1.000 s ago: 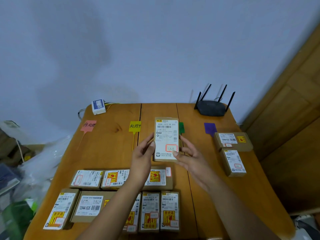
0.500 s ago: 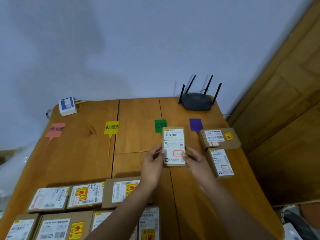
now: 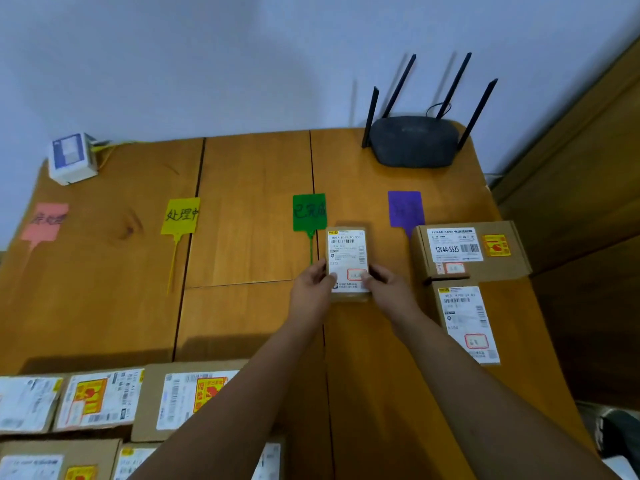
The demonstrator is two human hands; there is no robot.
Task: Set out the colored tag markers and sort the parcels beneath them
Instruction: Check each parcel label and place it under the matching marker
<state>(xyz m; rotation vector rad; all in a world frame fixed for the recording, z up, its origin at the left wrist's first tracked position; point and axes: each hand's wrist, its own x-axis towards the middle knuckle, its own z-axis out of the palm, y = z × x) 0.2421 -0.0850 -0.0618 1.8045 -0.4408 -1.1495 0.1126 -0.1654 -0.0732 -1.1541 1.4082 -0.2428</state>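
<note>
Several tag markers lie in a row across the wooden table: pink, yellow, green and purple. A small cardboard parcel with a white label rests on the table just right of the green tag's stem. My left hand grips its lower left edge and my right hand its lower right edge. Two labelled parcels lie under the purple tag: a wider one and a narrow one in front of it.
A black router with antennas stands at the back right. At the back left corner sits a small white box with cables. Several labelled parcels lie in rows along the near left edge. A wooden door is at right.
Both hands carried the small parcel forward and down from mid-air to the table beside the green tag. The camera moved closer and tilted toward the far side.
</note>
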